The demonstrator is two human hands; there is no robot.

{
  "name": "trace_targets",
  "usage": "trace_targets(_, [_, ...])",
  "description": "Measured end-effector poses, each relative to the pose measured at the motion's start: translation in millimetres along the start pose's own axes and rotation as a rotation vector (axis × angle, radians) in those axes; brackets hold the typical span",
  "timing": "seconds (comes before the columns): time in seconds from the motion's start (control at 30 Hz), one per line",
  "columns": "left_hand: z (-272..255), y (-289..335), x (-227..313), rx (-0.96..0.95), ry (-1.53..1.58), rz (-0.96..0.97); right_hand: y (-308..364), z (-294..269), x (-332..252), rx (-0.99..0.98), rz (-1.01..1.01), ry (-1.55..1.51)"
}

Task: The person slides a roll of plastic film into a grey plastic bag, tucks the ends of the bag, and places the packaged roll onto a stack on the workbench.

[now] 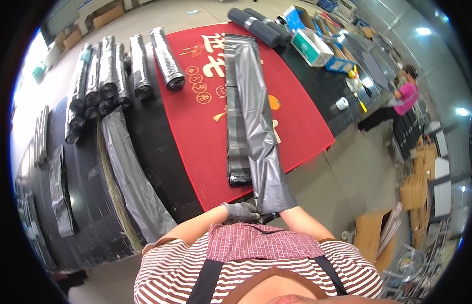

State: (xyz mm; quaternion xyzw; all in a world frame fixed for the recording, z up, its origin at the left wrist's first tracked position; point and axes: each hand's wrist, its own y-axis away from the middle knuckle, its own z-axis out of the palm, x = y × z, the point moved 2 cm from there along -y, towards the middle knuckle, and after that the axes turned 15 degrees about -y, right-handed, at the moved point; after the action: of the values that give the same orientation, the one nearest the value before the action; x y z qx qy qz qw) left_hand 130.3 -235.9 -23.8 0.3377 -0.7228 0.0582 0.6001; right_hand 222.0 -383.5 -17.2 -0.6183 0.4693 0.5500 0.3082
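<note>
My left hand [241, 212], in a grey glove, is at the near mouth of a long grey plastic sleeve [266, 152], its fingers closed on the edge. My right forearm [303, 223] enters that mouth, and the plastic hides my right hand. The crumpled sleeve stretches away from me, partly over a dark rolled mat [240, 178] in a shiny wrap. Both lie lengthwise on a red mat [302, 121] with pale printed characters and orange and gold figures.
Several wrapped black rolls [108, 66] are stacked at the left, beside another grey sleeve [132, 172]. Two dark rolls [253, 26] lie at the far edge. Open boxes [312, 47] and a white tape roll [342, 103] sit at the right. A person [407, 97] stands beyond.
</note>
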Motion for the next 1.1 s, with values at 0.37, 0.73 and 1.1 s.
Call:
trace_targets(0.37, [-90.7, -5.3, -44.8, 0.512, 0.692, -0.469, 133.1, -119.0, 61.6, 0.487, 0.436, -0.005])
trace_targets(0.73, [-98.2, 0.7, -60.8, 0.78, 0.575, -0.424, 63.5, -78.3, -16.9, 0.168, 0.299, 0.094])
trace_targets(1.1, [6.7, 40.7, -44.7, 0.623, 0.625, -0.621, 111.2, -66.8, 51.0, -0.099, 0.35, 0.16])
